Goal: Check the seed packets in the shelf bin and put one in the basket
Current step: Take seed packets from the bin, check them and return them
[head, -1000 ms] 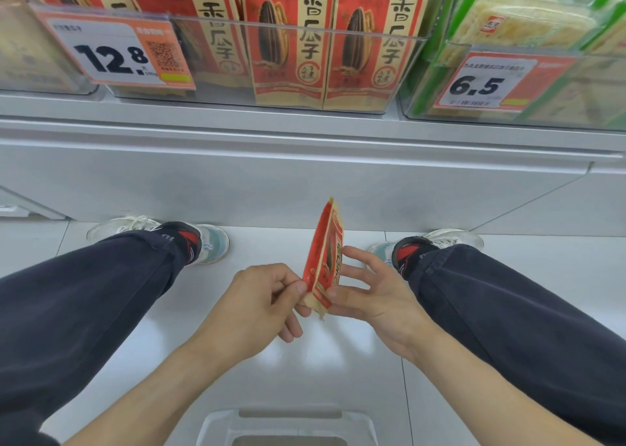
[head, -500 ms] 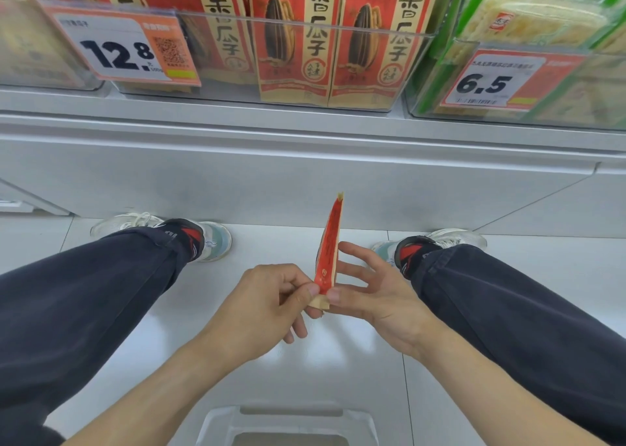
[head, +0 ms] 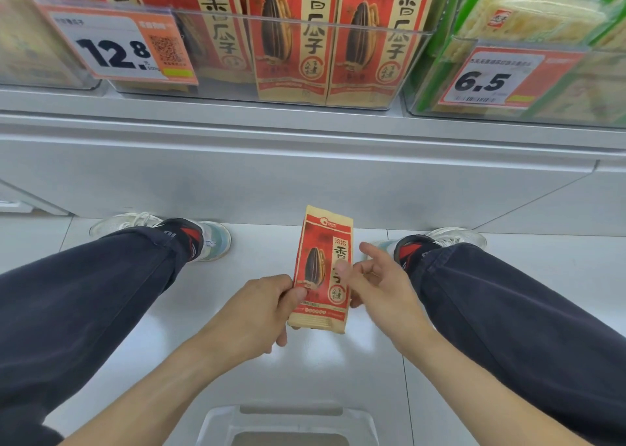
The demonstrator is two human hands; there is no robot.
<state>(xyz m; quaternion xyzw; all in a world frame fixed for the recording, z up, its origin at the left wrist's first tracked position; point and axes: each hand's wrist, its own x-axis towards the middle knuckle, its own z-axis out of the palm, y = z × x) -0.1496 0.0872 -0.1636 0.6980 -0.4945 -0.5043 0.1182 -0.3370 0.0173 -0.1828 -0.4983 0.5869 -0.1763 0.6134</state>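
Seed packet is pinched by left hand at its lower-left edge, front facing up. Its right side is gripped w/ right hand, thumb on front. White basket is seen below.

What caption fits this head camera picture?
Both hands, left hand and right hand, hold a red seed packet face-up above the basket.

My left hand is at nine o'clock of the packet, right hand at three, basket at six, shelf bin at twelve.

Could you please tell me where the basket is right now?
In the head view, the basket sits on the floor at the bottom centre, between the person's forearms and below the held seed packet.
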